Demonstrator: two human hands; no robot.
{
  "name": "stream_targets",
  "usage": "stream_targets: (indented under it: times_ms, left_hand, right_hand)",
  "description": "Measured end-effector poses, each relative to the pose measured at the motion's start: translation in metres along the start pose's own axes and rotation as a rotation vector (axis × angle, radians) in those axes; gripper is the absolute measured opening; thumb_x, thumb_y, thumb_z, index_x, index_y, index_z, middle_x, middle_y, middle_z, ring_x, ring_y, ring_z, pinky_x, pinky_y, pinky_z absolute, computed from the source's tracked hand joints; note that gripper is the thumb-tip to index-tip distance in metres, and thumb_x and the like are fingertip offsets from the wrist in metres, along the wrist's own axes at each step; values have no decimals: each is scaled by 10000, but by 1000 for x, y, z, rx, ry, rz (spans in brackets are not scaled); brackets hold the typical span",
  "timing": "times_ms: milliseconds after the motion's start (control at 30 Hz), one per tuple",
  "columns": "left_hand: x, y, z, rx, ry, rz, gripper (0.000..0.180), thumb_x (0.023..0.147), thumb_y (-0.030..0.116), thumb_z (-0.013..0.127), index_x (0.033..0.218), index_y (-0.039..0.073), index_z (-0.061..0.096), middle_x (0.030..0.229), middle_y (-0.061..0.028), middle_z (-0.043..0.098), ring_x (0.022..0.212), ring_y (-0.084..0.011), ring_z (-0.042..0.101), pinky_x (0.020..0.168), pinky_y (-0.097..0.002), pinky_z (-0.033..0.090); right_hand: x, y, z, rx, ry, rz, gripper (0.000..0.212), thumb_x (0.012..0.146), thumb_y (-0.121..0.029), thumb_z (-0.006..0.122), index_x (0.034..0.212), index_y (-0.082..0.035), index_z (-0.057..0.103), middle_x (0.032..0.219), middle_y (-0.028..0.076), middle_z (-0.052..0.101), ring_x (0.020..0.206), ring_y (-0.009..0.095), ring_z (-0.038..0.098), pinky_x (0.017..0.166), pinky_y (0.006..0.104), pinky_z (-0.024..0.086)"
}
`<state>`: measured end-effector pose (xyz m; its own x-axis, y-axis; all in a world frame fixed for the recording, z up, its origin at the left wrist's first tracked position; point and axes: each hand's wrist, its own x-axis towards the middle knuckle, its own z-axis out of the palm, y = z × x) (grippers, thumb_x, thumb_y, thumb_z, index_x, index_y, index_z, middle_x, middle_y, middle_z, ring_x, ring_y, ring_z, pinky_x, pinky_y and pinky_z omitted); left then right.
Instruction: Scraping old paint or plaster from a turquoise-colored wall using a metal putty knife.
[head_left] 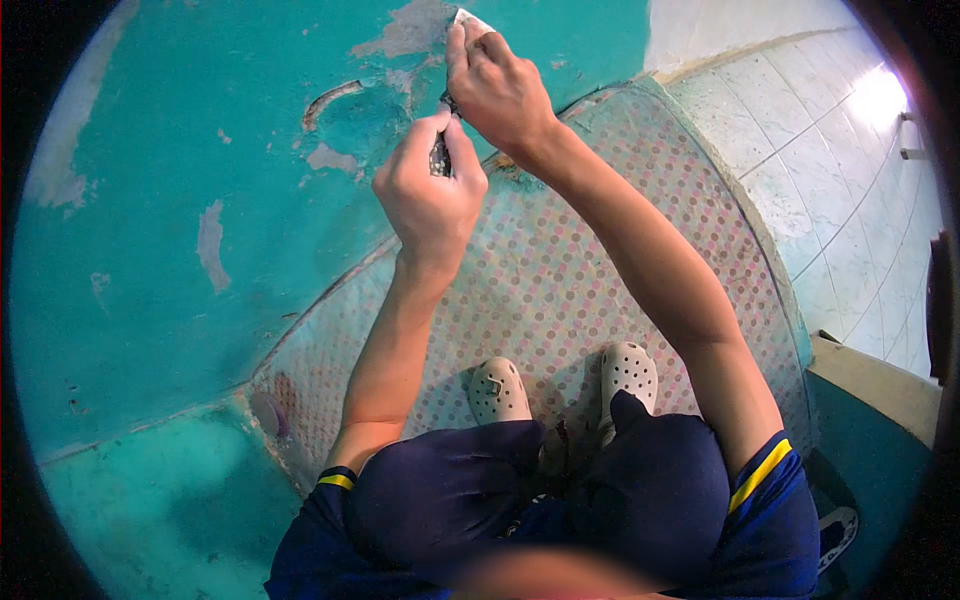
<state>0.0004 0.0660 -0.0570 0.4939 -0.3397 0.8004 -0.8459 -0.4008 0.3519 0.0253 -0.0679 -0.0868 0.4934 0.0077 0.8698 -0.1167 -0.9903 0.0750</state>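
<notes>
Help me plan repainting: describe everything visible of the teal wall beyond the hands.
The teal wall looks painted and upright, its coat worn to grey patches, with a curved scar left of the right hand. Its lower edge meets the dotted floor covering. A pale piece in that hand is close; contact is unclear.

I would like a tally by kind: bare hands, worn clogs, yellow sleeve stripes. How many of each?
Left hand, right hand: 2
Left clog, right clog: 2
Left yellow stripe, right yellow stripe: 2
Total: 6
</notes>
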Motion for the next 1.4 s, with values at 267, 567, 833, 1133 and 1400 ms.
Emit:
stream_targets:
  times_ms: [267, 567, 833, 1133, 1400]
  left_hand:
    - [2, -3, 0, 5, -14, -26, 56, 823, 23, 691, 851, -19, 666, 715, -144, 683, 613, -200, 681, 555, -296, 515]
    - [8, -7, 22, -121, 87, 42, 49, 817, 26, 694, 829, -1, 655, 647, -120, 650, 535, -185, 641, 498, -312, 477]
    - [-3, -32, -20, -74, -69, -6, 41, 849, 31, 649, 831, 4, 623, 603, -80, 608, 489, -146, 562, 463, -300, 422]
    - [11, -33, -35, -862, -406, -890, 320, 901, 51, 578, 1214, 33, 518, 756, -26, 565, 494, -30, 419, 395, -193, 274]
    - [41, -27, -101, -666, -405, -728, 424, 940, 69, 539, 1354, -14, 497, 808, -22, 578, 499, -6, 408, 390, -170, 268]
  right_hand:
    - [-1, -3, 0, -12, -3, -6, 505, 654, -66, 644, 1092, 182, 601, 1056, 365, 629, 869, 263, 643, 612, 268, 597]
    - [9, 25, -103, 128, -443, 135, 488, 896, -163, 471, 1338, 25, 383, 1333, 180, 475, 1188, 238, 463, 891, 330, 415]
    - [8, -20, -75, 278, -508, 151, 500, 918, -175, 468, 1373, 19, 397, 1381, 180, 454, 1272, 287, 415, 945, 420, 338]
    - [-19, -36, -2, 471, -101, 309, 594, 831, -89, 566, 1343, 142, 374, 1349, 278, 497, 1224, 367, 528, 864, 423, 557]
    - [-133, -66, -22, 456, -562, -328, 336, 861, -118, 563, 1162, 25, 606, 1405, 196, 485, 1378, 307, 375, 1193, 498, 201]
